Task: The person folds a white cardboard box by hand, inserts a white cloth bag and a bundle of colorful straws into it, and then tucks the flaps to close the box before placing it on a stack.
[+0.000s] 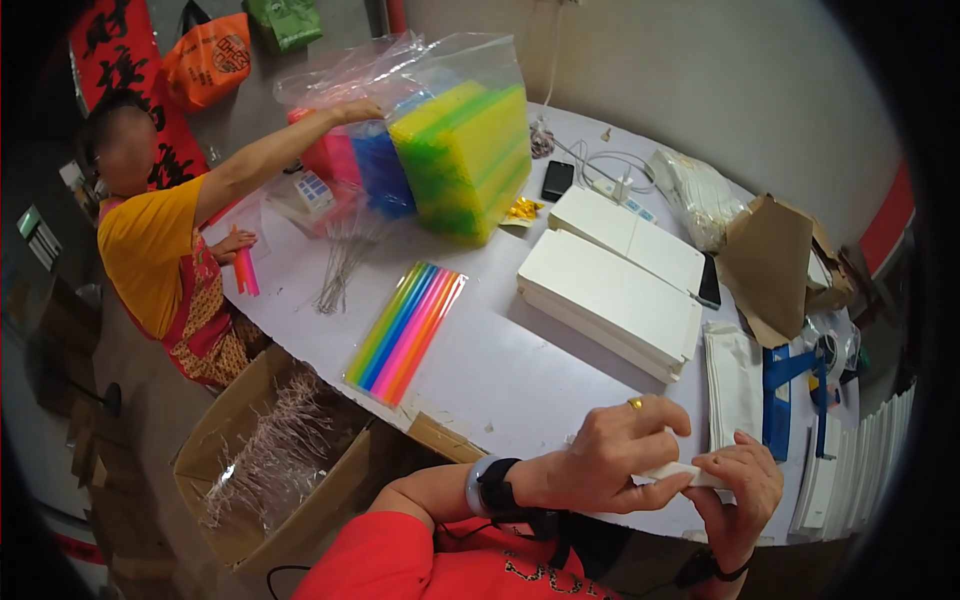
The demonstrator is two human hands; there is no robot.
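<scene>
My left hand, with a gold ring and a wristband, and my right hand together hold a small flat white piece of card at the near edge of the white table. Both hands pinch it, left from above, right from below. Stacks of flat white boxes lie just beyond my hands. A clear packet of rainbow-coloured straws lies to the left of them.
Across the table a person in a yellow shirt reaches into a big clear bag of pink, blue and yellow-green straws. An open cardboard box stands on the floor at left. White folded sheets, brown cardboard, a phone and cables lie at right.
</scene>
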